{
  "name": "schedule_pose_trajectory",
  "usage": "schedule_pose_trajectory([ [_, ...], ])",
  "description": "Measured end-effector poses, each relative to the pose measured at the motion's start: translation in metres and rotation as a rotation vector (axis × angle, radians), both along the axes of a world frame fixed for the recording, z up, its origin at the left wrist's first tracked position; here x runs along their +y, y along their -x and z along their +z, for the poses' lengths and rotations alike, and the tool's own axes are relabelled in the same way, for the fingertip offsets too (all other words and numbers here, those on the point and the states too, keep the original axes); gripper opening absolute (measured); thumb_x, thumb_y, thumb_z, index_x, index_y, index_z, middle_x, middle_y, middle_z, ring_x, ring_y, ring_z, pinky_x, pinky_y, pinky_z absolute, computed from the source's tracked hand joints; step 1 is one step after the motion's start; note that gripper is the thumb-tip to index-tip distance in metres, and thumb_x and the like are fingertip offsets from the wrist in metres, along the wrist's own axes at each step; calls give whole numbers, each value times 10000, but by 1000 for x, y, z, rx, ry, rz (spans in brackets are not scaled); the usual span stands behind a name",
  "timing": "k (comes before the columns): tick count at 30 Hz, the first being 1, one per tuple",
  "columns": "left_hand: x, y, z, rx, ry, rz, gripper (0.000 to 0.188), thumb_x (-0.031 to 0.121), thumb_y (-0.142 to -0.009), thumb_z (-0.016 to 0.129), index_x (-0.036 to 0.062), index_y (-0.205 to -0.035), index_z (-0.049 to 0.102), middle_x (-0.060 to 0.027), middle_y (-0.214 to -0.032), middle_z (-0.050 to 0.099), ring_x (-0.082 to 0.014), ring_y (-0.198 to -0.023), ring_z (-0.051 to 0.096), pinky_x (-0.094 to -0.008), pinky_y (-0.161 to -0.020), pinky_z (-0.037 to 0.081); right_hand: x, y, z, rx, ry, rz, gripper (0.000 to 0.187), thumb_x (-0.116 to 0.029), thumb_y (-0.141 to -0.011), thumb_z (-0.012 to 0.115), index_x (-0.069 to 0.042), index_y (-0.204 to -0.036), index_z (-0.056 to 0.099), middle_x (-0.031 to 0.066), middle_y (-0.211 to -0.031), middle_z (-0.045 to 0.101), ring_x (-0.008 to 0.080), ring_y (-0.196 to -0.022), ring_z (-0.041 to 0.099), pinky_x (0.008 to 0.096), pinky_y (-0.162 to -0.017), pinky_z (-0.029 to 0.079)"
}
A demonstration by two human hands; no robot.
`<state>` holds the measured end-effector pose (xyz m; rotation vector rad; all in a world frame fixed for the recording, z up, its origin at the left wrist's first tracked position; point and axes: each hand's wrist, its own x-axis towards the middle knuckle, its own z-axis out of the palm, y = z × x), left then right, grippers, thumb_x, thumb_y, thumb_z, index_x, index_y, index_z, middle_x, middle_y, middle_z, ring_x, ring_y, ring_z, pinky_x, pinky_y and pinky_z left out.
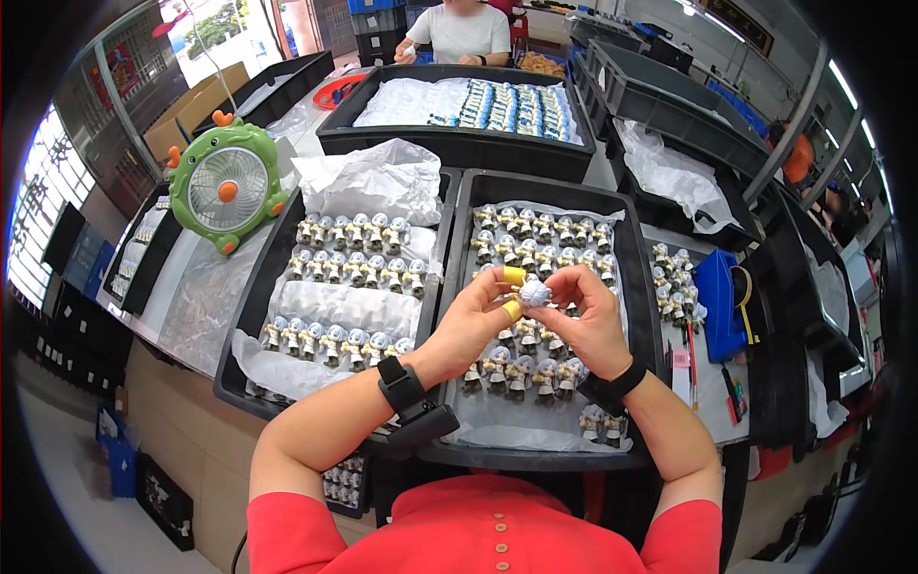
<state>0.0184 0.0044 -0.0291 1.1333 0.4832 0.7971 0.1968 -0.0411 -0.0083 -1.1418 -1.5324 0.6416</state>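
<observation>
Between my two hands, above the right-hand black tray (564, 461), is a small figurine (535, 292) with a pale blue-white head. My left hand (478, 316) pinches it from the left, with yellow finger covers on its fingertips. From the right, the fingers of my right hand (591, 325) close on the same figurine. Below my hands, rows of similar figurines (516, 373) lie on white paper in the tray; my hands hide some of them. The left-hand black tray (251, 330) holds more rows of figurines (335, 342), with crumpled white paper (368, 182) at its far end.
A green fan (206, 167) stands at the left. Beyond the trays, another tray (335, 136) holds blue and white pieces, and a person (464, 38) sits behind it. On the right are loose figurines (674, 277), a blue bin (715, 297) and a red pen (690, 349).
</observation>
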Motion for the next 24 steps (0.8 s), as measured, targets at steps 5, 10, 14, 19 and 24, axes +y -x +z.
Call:
schedule_pose_trajectory([
  [5, -3, 2, 6, -18, 1, -31, 379, 62, -888, 580, 61, -1239, 438, -44, -1155, 515, -118, -1044, 530, -268, -900, 437, -4, 0, 5, -137, -50, -37, 287, -96, -704, 779, -63, -886, 559, 14, -782, 569, 115, -690, 537, 254, -635, 458],
  [10, -5, 3, 8, -23, -4, -53, 415, 115, -889, 612, 64, -1261, 436, -42, -1164, 505, -121, -1050, 532, -277, -904, 444, -6, 2, 5, -146, -52, -39, 301, -90, -694, 784, -66, -891, 558, 17, -790, 574, 118, -692, 536, 259, -637, 459],
  [14, -6, -1, 9, -58, 81, 9, 412, 164, -929, 562, 71, -1303, 416, -50, -1178, 512, -131, -1036, 548, -289, -897, 456, -6, 3, 4, -82, -69, -14, 313, -86, -698, 781, -67, -932, 574, 24, -836, 604, 123, -720, 558, 258, -662, 469],
  [19, -1, 4, 7, -247, 286, -128, 378, 242, -989, 430, 100, -1337, 395, -50, -1162, 545, -121, -987, 565, -279, -823, 472, -8, 5, 8, -101, -107, 62, 364, -73, -711, 766, -73, -1022, 579, 36, -886, 621, 126, -758, 576, 258, -705, 475],
  [24, -1, 4, 10, -220, 333, -178, 369, 299, -1003, 355, 124, -1322, 413, -26, -1149, 558, -113, -929, 560, -286, -782, 468, -11, 9, 17, -222, -255, 0, 436, -72, -718, 758, -65, -1103, 554, 51, -957, 607, 131, -797, 585, 268, -718, 479],
])
